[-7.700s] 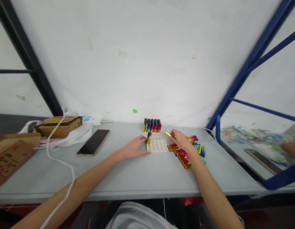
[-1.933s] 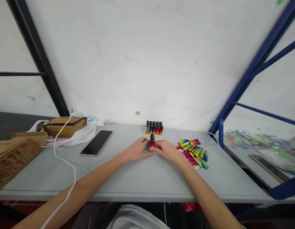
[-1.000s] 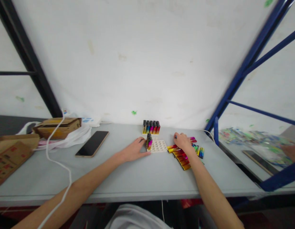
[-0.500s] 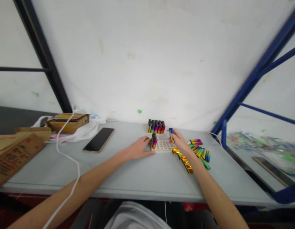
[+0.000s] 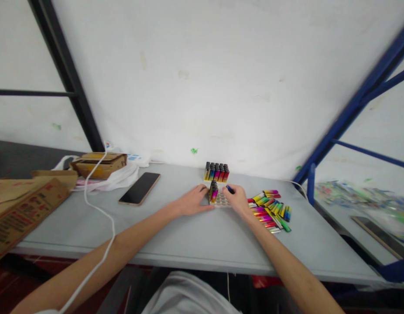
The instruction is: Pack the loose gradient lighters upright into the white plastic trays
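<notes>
My right hand (image 5: 237, 200) is closed round a lighter (image 5: 230, 189) whose dark blue top shows above the fingers. It is over the right part of a pale holder tray (image 5: 223, 203) with round holes; the lighter's lower end is hidden. Along the tray's left side stands a row of shiny lighters (image 5: 213, 192) with black tops. My left hand (image 5: 193, 201) rests at that side, thumb stretched along the front corner and fingers spread apart from it. Right of my right hand lies a loose pile of metallic coloured lighters (image 5: 270, 211).
Behind the tray stands a block of upright lighters (image 5: 217, 172) in several rows. A phone (image 5: 139, 188) lies to the left. Cardboard boxes (image 5: 32, 205) and a white plastic bag (image 5: 118, 178) are farther left. A white cable (image 5: 104, 213) hangs across my left forearm.
My right hand has moved left and down with the lighter, from above the tray's right edge to over its holes. My left hand stays beside the tray. The view has shifted slightly.
</notes>
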`<state>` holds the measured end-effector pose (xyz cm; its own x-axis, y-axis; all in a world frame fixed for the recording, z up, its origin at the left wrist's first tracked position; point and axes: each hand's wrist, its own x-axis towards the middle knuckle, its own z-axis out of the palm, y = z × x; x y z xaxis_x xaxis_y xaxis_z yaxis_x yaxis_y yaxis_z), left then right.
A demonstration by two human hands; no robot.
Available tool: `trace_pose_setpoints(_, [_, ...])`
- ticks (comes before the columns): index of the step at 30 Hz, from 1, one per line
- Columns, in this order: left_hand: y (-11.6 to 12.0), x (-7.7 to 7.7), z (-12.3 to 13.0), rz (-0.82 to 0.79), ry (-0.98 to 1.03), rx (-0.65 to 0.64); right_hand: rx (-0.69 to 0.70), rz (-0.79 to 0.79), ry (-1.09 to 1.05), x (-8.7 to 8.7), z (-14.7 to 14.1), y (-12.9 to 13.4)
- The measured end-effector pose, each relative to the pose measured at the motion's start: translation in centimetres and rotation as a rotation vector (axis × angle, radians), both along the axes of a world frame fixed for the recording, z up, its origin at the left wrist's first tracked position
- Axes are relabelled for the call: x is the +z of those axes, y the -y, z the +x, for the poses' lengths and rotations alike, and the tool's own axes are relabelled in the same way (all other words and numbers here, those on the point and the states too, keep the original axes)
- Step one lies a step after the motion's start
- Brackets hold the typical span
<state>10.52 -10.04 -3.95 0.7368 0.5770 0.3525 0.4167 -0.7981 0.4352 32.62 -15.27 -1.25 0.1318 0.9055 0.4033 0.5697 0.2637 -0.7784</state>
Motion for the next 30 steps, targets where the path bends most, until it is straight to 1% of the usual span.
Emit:
trace_pose_setpoints(8, [0.09, 0.16, 0.06, -0.021, 0.006, -0.006, 0.006, 0.014, 0.021, -0.07, 0.0, -0.06])
trace_pose_setpoints(14, [0.17, 0.29, 0.02, -0.029, -0.02, 0.005, 0.083, 0.07, 0.057, 0.54, 0.29, 0.39])
trace_pose_setpoints(17, [0.15, 0.3, 0.05, -0.036, -0.026, 0.007, 0.056, 0.089, 0.066, 0.61, 0.39, 0.48])
trace_pose_setpoints(22, [0.08, 0.31, 0.06, -0.037, -0.017, -0.006, -0.018, 0.089, 0.078, 0.22, 0.52, 0.2])
trace_pose_setpoints(27, [-0.17, 0.44, -0.33, -0.065, -0.018, -0.012, -0.045, 0.129, 0.068, 0.5, 0.58, 0.34])
trace_pose_setpoints(30, [-0.49, 0.52, -0.64, -0.078, -0.01, -0.051, -0.012, 0.129, 0.084, 0.89, 0.74, 0.57])
